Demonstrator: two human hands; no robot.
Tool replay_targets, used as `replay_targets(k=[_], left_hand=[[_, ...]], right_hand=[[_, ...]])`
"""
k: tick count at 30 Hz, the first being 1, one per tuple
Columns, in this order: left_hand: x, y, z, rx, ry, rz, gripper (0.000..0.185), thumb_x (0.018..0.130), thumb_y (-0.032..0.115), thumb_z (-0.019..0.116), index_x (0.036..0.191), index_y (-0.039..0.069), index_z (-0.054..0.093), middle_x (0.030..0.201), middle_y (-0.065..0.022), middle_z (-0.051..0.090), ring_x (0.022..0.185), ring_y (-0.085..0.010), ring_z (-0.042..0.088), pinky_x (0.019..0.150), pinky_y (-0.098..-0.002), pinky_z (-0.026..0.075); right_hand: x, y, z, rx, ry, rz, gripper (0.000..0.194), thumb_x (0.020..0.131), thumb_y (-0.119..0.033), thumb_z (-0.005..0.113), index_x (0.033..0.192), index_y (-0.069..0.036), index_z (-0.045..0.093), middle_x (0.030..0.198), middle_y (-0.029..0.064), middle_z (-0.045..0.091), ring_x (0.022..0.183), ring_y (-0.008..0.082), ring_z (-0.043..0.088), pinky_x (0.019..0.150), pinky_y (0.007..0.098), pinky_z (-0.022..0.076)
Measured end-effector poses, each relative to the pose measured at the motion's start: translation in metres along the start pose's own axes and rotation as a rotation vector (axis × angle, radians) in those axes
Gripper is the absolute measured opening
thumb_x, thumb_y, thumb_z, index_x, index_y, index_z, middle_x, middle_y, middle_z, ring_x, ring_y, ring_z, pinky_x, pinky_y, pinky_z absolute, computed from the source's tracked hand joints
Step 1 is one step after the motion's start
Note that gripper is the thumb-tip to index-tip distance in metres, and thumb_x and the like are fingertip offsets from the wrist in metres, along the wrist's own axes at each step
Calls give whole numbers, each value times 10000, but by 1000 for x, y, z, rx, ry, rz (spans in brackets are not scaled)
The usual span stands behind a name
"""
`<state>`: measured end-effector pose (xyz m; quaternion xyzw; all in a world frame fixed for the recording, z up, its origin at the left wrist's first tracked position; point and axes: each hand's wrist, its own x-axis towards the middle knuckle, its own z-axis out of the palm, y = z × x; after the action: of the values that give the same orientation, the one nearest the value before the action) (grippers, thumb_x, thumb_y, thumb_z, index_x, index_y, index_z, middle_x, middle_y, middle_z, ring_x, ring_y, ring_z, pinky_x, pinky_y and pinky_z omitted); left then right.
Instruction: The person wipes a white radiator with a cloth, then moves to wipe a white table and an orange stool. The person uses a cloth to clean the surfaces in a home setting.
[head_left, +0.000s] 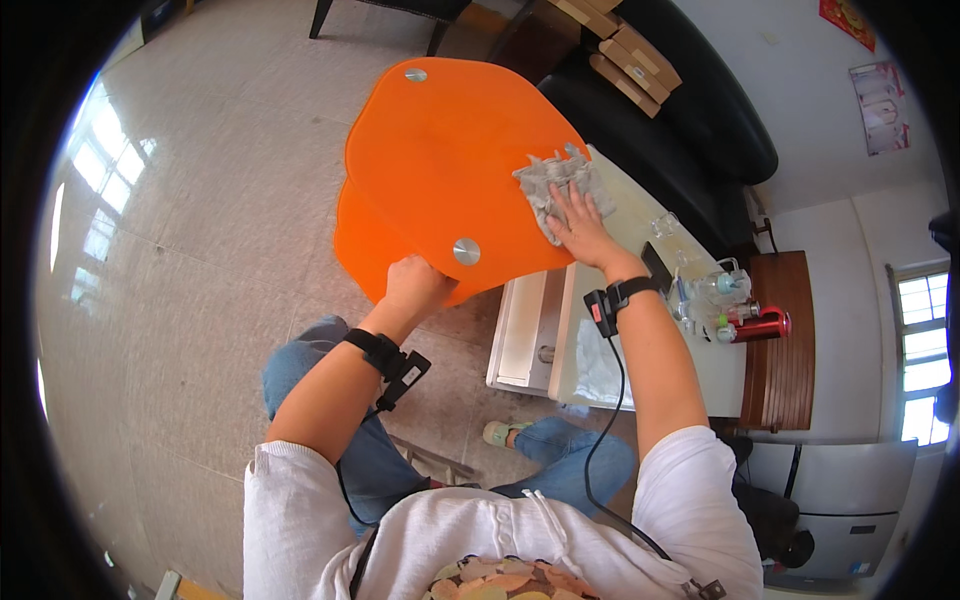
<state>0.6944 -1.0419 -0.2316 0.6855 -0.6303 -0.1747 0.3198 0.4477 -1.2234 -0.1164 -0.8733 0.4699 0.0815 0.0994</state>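
Observation:
An orange tabletop (450, 142) with scalloped edges and round metal discs (466, 252) lies before me. A second orange layer (367, 240) shows below it at the left. My left hand (417, 286) is curled at the near edge of the orange top, with its fingertips hidden. On the right part of the surface, my right hand (583, 229) holds a crumpled grey cloth (547, 187) down with its fingers spread. Part of that cloth reaches past the orange edge, over the white table beside it.
The white table (600, 360) has an open drawer (517, 337) near my right knee. A red thermos (761, 326), a dark phone (657, 266) and clear plastic items stand on it. Behind are a black sofa (645, 142) and cardboard boxes (637, 64). Tiled floor (225, 187) lies left.

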Motion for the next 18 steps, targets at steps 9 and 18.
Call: replay_targets(k=[9,18], left_hand=[[-6,10,-14,-122,29,-13,290,838,260,716,1089,118,684,957,-137,727,858,-369,708,696,-478,566],[-5,11,-18,-125,-46,-17,336,815,147,712,1143,95,667,1020,-132,718,910,-367,700,723,-454,574]], right_hand=[[104,-161,-11,-110,-95,-589,747,989,-659,434,1631,-377,178,1721,115,34,1553,471,13,1238,609,60],[231,-193,-27,-201,-42,-600,815,916,-791,431,1612,-460,167,1722,71,60,1552,456,73,1238,626,87]])
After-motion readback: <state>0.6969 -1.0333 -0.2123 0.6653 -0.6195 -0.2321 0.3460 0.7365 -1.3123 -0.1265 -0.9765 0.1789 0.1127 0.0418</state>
